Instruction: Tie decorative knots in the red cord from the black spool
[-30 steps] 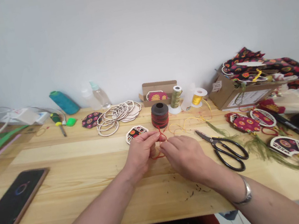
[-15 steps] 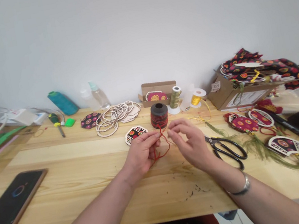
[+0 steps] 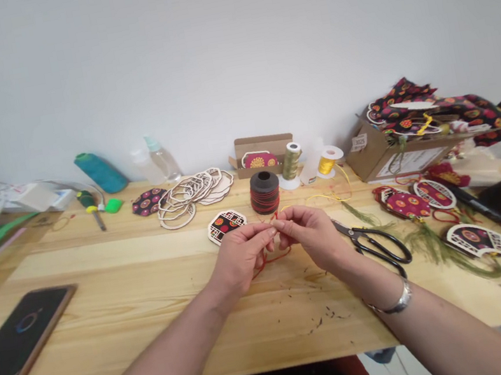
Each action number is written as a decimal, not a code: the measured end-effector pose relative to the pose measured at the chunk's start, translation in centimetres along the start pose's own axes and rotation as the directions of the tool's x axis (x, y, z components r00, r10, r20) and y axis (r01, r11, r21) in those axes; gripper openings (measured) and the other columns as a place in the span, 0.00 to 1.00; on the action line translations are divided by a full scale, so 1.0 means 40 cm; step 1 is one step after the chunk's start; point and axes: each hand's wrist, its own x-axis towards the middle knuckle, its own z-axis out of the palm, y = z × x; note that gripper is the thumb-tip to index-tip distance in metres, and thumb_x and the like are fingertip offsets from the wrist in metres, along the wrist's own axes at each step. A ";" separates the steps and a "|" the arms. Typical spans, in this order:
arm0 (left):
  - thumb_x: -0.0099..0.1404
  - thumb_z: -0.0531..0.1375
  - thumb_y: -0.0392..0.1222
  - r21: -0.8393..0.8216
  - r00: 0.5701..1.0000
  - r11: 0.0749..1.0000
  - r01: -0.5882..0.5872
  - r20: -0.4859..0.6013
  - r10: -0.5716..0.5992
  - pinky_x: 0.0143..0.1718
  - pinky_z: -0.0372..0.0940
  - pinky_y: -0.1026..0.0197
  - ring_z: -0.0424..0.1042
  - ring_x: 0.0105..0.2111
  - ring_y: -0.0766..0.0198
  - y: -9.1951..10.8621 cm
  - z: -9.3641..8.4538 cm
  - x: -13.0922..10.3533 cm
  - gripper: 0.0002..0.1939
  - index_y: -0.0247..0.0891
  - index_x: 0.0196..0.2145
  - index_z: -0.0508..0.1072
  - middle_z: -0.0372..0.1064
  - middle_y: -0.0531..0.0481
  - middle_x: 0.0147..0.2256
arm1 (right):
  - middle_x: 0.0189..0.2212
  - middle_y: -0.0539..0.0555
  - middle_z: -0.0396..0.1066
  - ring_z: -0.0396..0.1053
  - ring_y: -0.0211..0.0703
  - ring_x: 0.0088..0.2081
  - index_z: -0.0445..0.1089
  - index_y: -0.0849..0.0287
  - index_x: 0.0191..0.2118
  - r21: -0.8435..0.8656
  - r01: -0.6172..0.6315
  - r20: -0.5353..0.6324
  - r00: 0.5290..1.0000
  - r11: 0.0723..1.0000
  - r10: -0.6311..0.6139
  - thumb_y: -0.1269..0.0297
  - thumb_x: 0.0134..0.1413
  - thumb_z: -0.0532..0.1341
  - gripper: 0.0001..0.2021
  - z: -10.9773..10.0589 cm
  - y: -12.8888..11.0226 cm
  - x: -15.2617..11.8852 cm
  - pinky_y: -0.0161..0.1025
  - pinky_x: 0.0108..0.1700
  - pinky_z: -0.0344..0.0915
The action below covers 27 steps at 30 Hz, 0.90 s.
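My left hand [image 3: 242, 255] pinches red cord [image 3: 273, 257] between thumb and finger, above the middle of the table. My right hand [image 3: 311, 235] is closed on the same cord, its fingertips meeting those of my left hand. Loose cord hangs in a loop below the fingers. Just behind the hands stands a black spool [image 3: 265, 192] wound with red cord. An octagonal ornament with patterned fabric and a pale lattice frame [image 3: 225, 225] lies behind my left hand. Where the fingertips meet, they partly hide the cord.
Black-handled scissors [image 3: 380, 247] lie right of my right hand. Finished-looking ornaments [image 3: 476, 240] with green tassels and a fabric-filled cardboard box [image 3: 371, 156] are further right. Pale frames [image 3: 188, 193] lie behind; a phone [image 3: 21, 344] is at left.
My right hand has moved left to meet my left hand and closed on the cord. The camera view has shifted slightly.
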 end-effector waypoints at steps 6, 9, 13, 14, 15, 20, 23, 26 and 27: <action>0.53 0.65 0.44 0.064 0.999 0.997 -0.036 0.006 0.036 0.12 0.40 0.70 0.50 0.11 0.80 0.003 0.002 -0.003 0.10 0.35 0.31 0.77 0.62 0.57 0.18 | 0.15 0.43 0.58 0.50 0.29 0.18 0.65 0.60 0.25 -0.066 0.050 0.003 0.999 0.997 -0.050 0.56 0.45 0.64 0.13 -0.009 -0.003 0.003 0.31 0.20 0.48; 0.53 0.65 0.45 0.082 0.999 0.996 -0.043 0.012 0.042 0.13 0.41 0.70 0.51 0.11 0.79 0.003 0.003 -0.005 0.11 0.35 0.32 0.77 0.62 0.57 0.19 | 0.15 0.44 0.57 0.50 0.30 0.18 0.65 0.60 0.25 -0.107 0.075 0.001 0.997 0.991 -0.076 0.56 0.46 0.63 0.12 -0.013 -0.003 0.004 0.32 0.21 0.48; 0.53 0.65 0.45 0.094 0.999 0.995 -0.040 0.013 0.039 0.13 0.41 0.71 0.50 0.12 0.80 0.003 0.003 -0.005 0.11 0.35 0.31 0.76 0.62 0.57 0.19 | 0.15 0.44 0.58 0.50 0.30 0.19 0.66 0.60 0.25 -0.127 0.082 0.001 0.997 0.988 -0.083 0.58 0.46 0.63 0.11 -0.013 -0.004 0.004 0.32 0.21 0.48; 0.53 0.65 0.45 0.098 0.999 0.994 -0.042 0.012 0.041 0.13 0.42 0.71 0.51 0.12 0.80 0.003 0.003 -0.005 0.10 0.34 0.29 0.75 0.63 0.57 0.19 | 0.15 0.44 0.58 0.50 0.30 0.19 0.66 0.60 0.25 -0.133 0.085 0.000 0.996 0.988 -0.085 0.58 0.46 0.63 0.11 -0.013 -0.004 0.004 0.32 0.21 0.47; 0.53 0.64 0.45 0.103 0.999 0.994 -0.043 0.013 0.042 0.13 0.42 0.71 0.51 0.12 0.79 0.003 0.003 -0.005 0.10 0.34 0.28 0.75 0.63 0.57 0.19 | 0.15 0.44 0.57 0.50 0.30 0.19 0.66 0.60 0.25 -0.139 0.086 -0.001 0.996 0.987 -0.087 0.59 0.46 0.63 0.10 -0.012 -0.004 0.004 0.32 0.21 0.47; 0.53 0.64 0.44 0.096 0.999 0.994 -0.047 -0.006 0.048 0.12 0.43 0.71 0.52 0.12 0.79 0.006 0.004 -0.008 0.09 0.34 0.25 0.74 0.63 0.57 0.18 | 0.17 0.45 0.59 0.49 0.29 0.19 0.66 0.61 0.25 -0.129 0.064 0.028 0.998 0.990 -0.060 0.58 0.46 0.63 0.11 -0.013 -0.003 0.006 0.32 0.21 0.47; 0.52 0.64 0.43 0.056 0.999 0.998 -0.030 -0.029 0.032 0.12 0.41 0.71 0.51 0.11 0.80 0.007 0.004 -0.007 0.09 0.34 0.27 0.75 0.63 0.57 0.18 | 0.19 0.46 0.60 0.50 0.29 0.19 0.67 0.62 0.25 -0.126 0.014 0.061 0.998 0.992 -0.007 0.55 0.45 0.64 0.13 -0.016 -0.002 0.008 0.32 0.21 0.48; 0.51 0.64 0.42 0.037 0.999 0.999 -0.028 -0.042 0.030 0.12 0.42 0.72 0.52 0.11 0.80 0.005 0.003 -0.004 0.08 0.34 0.27 0.75 0.63 0.57 0.18 | 0.20 0.47 0.62 0.53 0.29 0.20 0.68 0.62 0.27 -0.131 -0.011 0.063 0.998 0.991 0.020 0.55 0.42 0.66 0.14 -0.018 0.000 0.010 0.32 0.22 0.50; 0.51 0.64 0.42 0.039 0.999 0.999 -0.029 -0.040 0.031 0.12 0.42 0.72 0.52 0.11 0.80 0.004 0.002 -0.003 0.08 0.34 0.27 0.75 0.63 0.57 0.18 | 0.21 0.47 0.63 0.53 0.29 0.20 0.68 0.62 0.26 -0.124 -0.014 0.051 0.998 0.992 0.021 0.55 0.41 0.67 0.14 -0.018 0.000 0.010 0.32 0.22 0.50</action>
